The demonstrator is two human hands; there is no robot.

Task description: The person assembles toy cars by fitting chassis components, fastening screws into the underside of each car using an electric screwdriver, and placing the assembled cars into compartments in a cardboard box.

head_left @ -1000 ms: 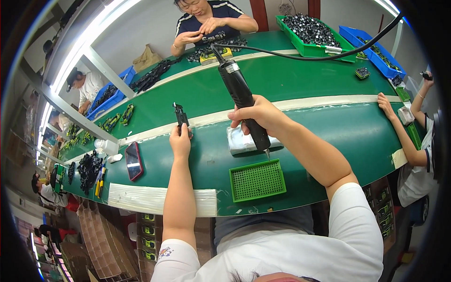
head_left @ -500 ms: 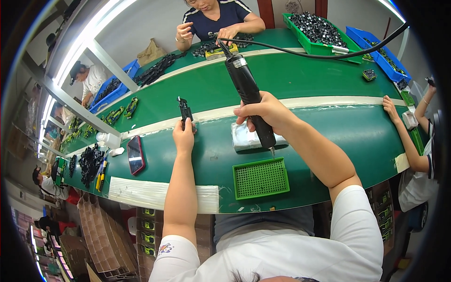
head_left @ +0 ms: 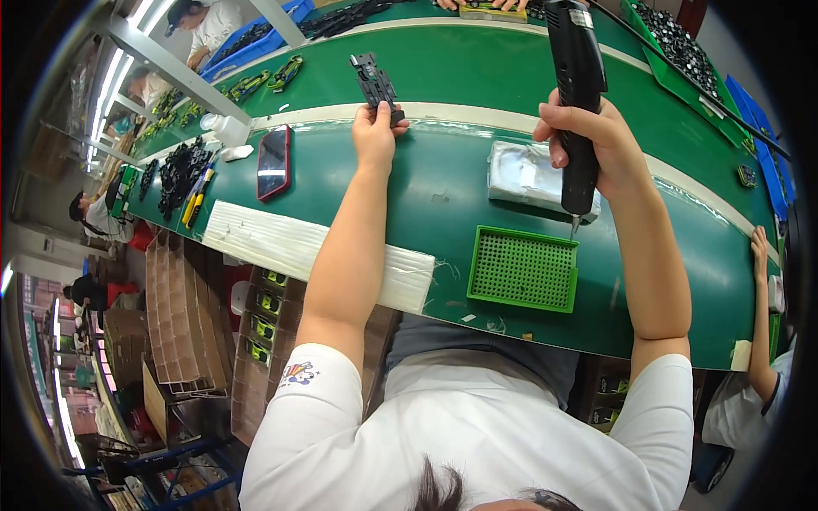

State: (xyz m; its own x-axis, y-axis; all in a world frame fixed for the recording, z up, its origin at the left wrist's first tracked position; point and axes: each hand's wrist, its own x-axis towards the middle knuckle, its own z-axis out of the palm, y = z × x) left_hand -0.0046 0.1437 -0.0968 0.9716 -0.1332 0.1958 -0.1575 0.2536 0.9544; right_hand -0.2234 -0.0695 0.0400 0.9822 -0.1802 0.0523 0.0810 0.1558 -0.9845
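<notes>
My left hand (head_left: 375,132) is closed around the lower end of a black plastic part (head_left: 372,78), holding it upright above the pale strip along the bench. The part's flat, detailed face shows. My right hand (head_left: 603,140) grips a black corded electric screwdriver (head_left: 581,68), its bit pointing down. The bit's tip (head_left: 575,228) is at the upper right corner of a green perforated tray (head_left: 521,303); whether it touches the tray I cannot tell. Behind the screwdriver lies a block in whitish wrapping (head_left: 521,175), partly hidden by the tool.
A red-edged phone (head_left: 273,162), a white foam strip (head_left: 315,253), yellow-handled tools (head_left: 198,200) and a heap of black parts (head_left: 179,175) lie to the left. A green bin (head_left: 652,53) stands far right. Co-workers' hands (head_left: 486,5) show at the far edge.
The view has shifted, so the bench sits higher and further right. My left hand has turned the black part, showing more of its face. The screwdriver bit stays near the tray's corner.
</notes>
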